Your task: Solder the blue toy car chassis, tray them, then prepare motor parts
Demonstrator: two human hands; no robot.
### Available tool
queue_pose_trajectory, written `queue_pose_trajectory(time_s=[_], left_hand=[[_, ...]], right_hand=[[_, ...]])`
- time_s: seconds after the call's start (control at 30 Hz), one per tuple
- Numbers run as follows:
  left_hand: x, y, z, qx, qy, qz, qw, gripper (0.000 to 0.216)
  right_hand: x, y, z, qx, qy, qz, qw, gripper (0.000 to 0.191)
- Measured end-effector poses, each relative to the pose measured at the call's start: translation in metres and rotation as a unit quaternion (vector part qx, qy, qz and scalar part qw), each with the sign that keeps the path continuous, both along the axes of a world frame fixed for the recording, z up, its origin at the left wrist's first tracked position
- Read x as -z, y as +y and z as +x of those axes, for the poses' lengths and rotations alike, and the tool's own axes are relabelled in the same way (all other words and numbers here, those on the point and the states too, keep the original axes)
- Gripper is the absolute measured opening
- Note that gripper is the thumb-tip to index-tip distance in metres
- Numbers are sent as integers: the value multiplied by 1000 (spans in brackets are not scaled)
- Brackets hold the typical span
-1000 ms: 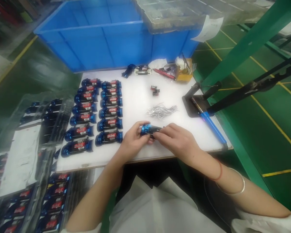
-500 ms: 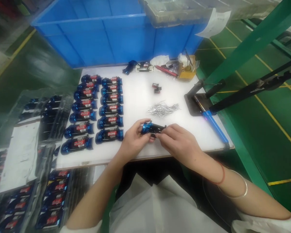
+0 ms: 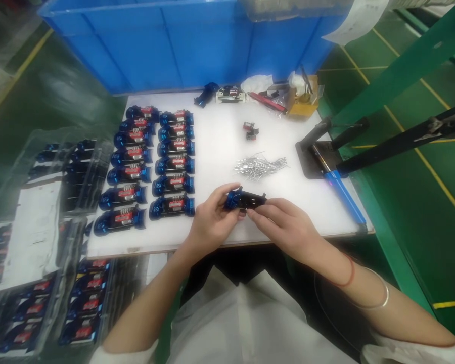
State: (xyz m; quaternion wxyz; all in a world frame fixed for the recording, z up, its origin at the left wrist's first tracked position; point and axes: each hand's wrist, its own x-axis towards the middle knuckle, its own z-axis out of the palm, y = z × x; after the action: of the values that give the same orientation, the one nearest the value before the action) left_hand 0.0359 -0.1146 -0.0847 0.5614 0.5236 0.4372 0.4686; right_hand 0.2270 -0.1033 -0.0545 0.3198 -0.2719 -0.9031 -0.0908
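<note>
Above the near table edge, my left hand (image 3: 212, 215) is closed around one end of a blue-and-black toy car part (image 3: 248, 200). My right hand (image 3: 288, 220) grips the other end, its thumb and fingertips pinched at the lower edge. Whether a thin metal pin is between those fingertips is too small to tell. Just beyond the hands lies a loose pile of thin silvery metal pins (image 3: 258, 167). Farther back are a few small black-and-red pieces (image 3: 251, 130). Left of my hands, similar blue-and-black car parts with red centres (image 3: 172, 206) lie in two columns.
A blue-handled tool (image 3: 343, 197) lies at the right beside a black metal stand (image 3: 314, 156). Along the back are a red pen-like tool (image 3: 267, 102), a small yellow box (image 3: 303, 106) and a large blue bin (image 3: 208, 48). Clear plastic trays (image 3: 70, 202) hold more parts at left.
The view has tilted slightly, so the table contents appear shifted. My right fingers have shifted slightly along the car part, while both hands keep hold of it.
</note>
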Motion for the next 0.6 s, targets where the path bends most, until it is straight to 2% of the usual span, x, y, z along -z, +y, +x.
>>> queue_pose_trajectory(time_s=[0.33,0.6], left_hand=[[2,-3,0,-7,37,46,998,42],[-1,-3,-1,-6,57,46,997,43]], right_hand=[[5,-1,3,-7,-10,8,1000,16],[5,0,4,-20,-10,1,1000,18]])
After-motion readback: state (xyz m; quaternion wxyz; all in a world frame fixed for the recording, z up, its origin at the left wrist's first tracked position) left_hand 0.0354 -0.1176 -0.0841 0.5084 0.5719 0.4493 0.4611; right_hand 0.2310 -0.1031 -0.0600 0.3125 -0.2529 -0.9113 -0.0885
